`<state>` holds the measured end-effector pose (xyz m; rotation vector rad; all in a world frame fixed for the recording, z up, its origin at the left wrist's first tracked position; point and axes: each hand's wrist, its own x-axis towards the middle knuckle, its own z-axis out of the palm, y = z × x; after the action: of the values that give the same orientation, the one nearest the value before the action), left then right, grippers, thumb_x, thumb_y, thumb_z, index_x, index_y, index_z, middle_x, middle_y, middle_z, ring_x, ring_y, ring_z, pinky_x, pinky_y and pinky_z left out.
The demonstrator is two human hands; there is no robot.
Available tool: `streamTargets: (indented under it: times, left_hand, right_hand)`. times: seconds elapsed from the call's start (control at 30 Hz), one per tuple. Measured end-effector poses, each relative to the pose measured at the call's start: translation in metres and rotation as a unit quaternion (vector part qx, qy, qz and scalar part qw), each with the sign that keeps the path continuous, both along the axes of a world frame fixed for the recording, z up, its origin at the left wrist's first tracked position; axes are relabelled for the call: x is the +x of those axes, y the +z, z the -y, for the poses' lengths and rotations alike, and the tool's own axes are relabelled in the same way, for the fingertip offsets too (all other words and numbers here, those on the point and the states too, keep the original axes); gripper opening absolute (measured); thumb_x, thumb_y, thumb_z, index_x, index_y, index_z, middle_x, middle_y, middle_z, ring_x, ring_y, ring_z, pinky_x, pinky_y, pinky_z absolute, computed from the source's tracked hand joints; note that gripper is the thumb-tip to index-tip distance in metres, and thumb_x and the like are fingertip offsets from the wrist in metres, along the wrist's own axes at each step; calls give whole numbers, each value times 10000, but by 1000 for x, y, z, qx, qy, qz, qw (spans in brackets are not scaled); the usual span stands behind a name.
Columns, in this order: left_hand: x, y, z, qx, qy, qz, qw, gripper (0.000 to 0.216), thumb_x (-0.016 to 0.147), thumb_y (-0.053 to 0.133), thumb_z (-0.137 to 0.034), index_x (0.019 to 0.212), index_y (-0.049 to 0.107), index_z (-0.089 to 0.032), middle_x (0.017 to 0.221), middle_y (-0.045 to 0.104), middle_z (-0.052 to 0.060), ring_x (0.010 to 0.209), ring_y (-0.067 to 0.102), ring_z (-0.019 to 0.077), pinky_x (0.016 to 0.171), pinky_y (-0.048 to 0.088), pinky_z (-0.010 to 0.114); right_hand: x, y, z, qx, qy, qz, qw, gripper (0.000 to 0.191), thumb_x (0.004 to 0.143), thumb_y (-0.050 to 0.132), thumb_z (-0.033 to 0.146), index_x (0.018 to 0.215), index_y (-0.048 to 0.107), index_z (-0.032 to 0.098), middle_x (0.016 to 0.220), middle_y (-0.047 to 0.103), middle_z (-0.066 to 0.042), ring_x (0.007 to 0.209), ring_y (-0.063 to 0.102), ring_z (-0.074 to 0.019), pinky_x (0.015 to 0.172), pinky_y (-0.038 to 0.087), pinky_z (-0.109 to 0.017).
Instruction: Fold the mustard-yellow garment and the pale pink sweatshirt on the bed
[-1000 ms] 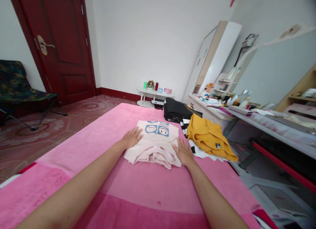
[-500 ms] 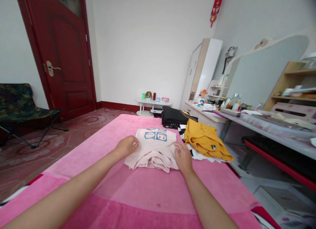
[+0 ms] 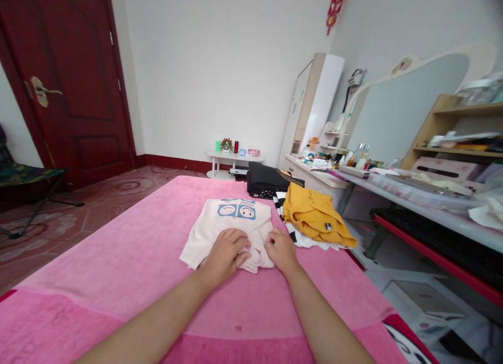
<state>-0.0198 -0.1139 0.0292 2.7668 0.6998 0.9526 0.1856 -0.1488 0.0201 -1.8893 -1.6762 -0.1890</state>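
Note:
A pale pink T-shirt [image 3: 204, 230] with a blue printed cartoon-face panel lies folded on the pink bedspread, the print at its far side. Over the near middle of the shirt, my left hand [image 3: 226, 251] curls its fingers and thumb around the bunched fabric. My right hand [image 3: 281, 251] is closed at the shirt's right edge, pinching cloth between thumb and fingers. Both hands partly cover the near folds. Just right of the shirt lies a folded yellow garment [image 3: 310, 212] on top of black-and-white clothing [image 3: 301, 239].
Folded black clothes [image 3: 269, 180] are stacked at the far edge of the pink bedspread [image 3: 137, 233]. A cluttered dressing table [image 3: 393, 188] with a mirror stands to the right. Behind the bed is a small white table [image 3: 234, 157]; a folding chair [image 3: 31, 175] is at left.
My left hand has moved right and nearer, from the shirt's left edge to its near middle. The right hand's fingers have closed at the right edge. The view has turned slightly right.

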Motion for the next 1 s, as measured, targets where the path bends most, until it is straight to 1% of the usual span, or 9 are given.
streamTargets:
  times: [0.1, 0.17, 0.27, 0.37, 0.47, 0.57, 0.7, 0.93, 1.0]
  left_hand:
    - [3, 3, 6, 15, -21, -27, 999, 290, 856, 567, -370, 1115, 565, -240, 1109, 582, 51, 1050, 493, 220, 958, 342, 381]
    - [7, 3, 8, 11, -3, -36, 999, 416, 850, 574, -360, 1237, 485, -236, 1121, 575, 65, 1046, 492, 233, 927, 355, 389]
    - [13, 1, 9, -1, 27, -55, 998, 339, 858, 548, -289, 1193, 524, -242, 1057, 590, 66, 992, 511, 231, 847, 371, 380]
    - [18, 1, 7, -6, 29, -68, 997, 160, 876, 500, -221, 990, 610, -241, 931, 616, 45, 923, 531, 208, 803, 365, 368]
    - [20, 0, 8, 2, 31, -69, 997, 159, 897, 459, -206, 932, 612, -232, 873, 621, 36, 886, 537, 202, 798, 370, 368]
    - [21, -2, 10, 17, 52, -71, 996, 189, 899, 439, -189, 1004, 593, -217, 926, 611, 49, 890, 539, 210, 789, 395, 366]
    - [23, -5, 11, 35, 81, -57, 994, 306, 891, 434, -170, 1181, 522, -214, 1233, 510, 82, 942, 541, 203, 804, 435, 352]
    - [20, -3, 9, 40, 29, -66, 997, 251, 883, 462, -171, 1091, 589, -230, 1068, 599, 51, 979, 526, 213, 850, 429, 357]
    - [18, -3, 10, 29, 17, -51, 998, 254, 870, 476, -160, 1080, 603, -225, 1055, 611, 52, 986, 527, 207, 862, 422, 347]
  right_hand:
    - [0, 2, 5, -6, 1, -18, 1000, 115, 713, 491, 144, 686, 590, 196, 684, 564, 6, 710, 520, -137, 619, 320, -221]
    - [0, 3, 7, -12, 8, -33, 999, 167, 710, 505, 154, 805, 628, 215, 699, 576, 13, 719, 528, -144, 639, 340, -225]
    - [2, 2, 6, -26, 38, -42, 998, 239, 679, 535, 142, 878, 644, 218, 810, 597, -1, 794, 543, -154, 699, 376, -232]
    - [5, 0, 2, -45, 49, -42, 997, 177, 672, 551, 130, 812, 641, 192, 858, 587, -25, 806, 549, -157, 709, 394, -236]
    - [4, 0, -2, -62, 37, -9, 997, 99, 686, 557, 114, 732, 623, 171, 819, 572, -40, 781, 553, -158, 706, 394, -242]
    - [-2, 4, -2, -85, 13, 38, 996, 96, 716, 539, 102, 700, 614, 161, 806, 575, -54, 745, 560, -152, 670, 375, -243]
    - [-6, 13, 5, -91, -7, 79, 993, 79, 719, 546, 151, 693, 619, 169, 801, 607, -54, 697, 559, -151, 603, 325, -248]
    - [5, 24, 15, -146, -21, -3, 989, 105, 672, 539, 202, 616, 628, 210, 634, 621, 6, 611, 534, -138, 532, 257, -239]
    - [5, 23, 14, -110, -26, -11, 994, 122, 699, 523, 217, 636, 627, 210, 667, 633, 8, 632, 540, -135, 549, 279, -233]
